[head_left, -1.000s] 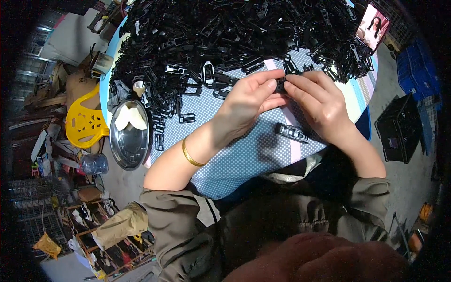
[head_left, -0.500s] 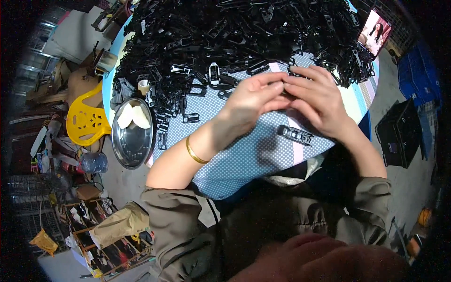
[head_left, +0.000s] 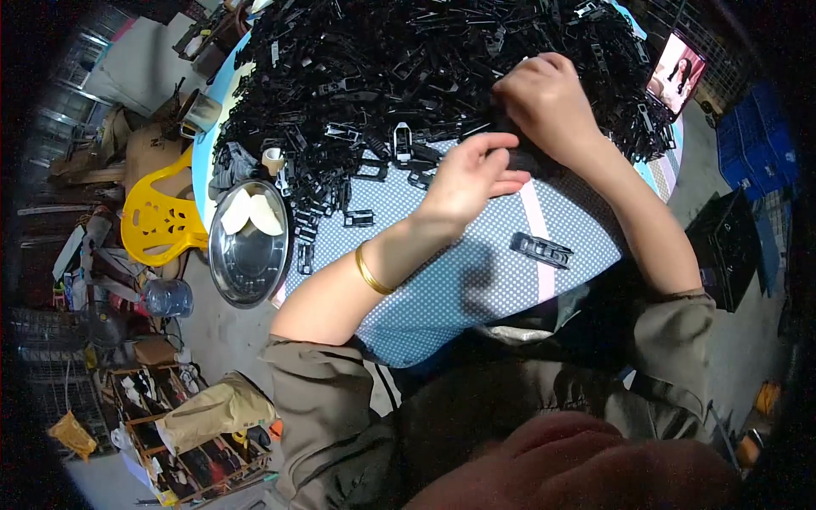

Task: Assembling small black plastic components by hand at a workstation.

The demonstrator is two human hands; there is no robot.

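Observation:
A large heap of black plastic clip-like parts (head_left: pixel 382 59) covers the far part of the round table. My right hand (head_left: pixel 544 95) is over the heap's near edge, knuckles up, its fingertips hidden and slightly blurred. My left hand (head_left: pixel 469 177), with a gold bangle on its wrist, hovers just in front of the heap. Its fingers are apart and I see nothing held between them. One black assembled-looking clip part (head_left: pixel 542 251) lies alone on the dotted tablecloth (head_left: pixel 425 297), nearer to me than both hands.
At the left table edge stands an oval metal tray (head_left: pixel 246 280) with white pieces (head_left: pixel 252 212) in it. Beside it is a small roll (head_left: pixel 273 158). A phone (head_left: pixel 677 72) leans at the far right. A yellow chair (head_left: pixel 157 217) and blue crates (head_left: pixel 755 140) flank the table.
My hands have come apart. The right hand has moved away from me onto the heap, while the left stays near its former place with its fingers spread. The view has shifted slightly.

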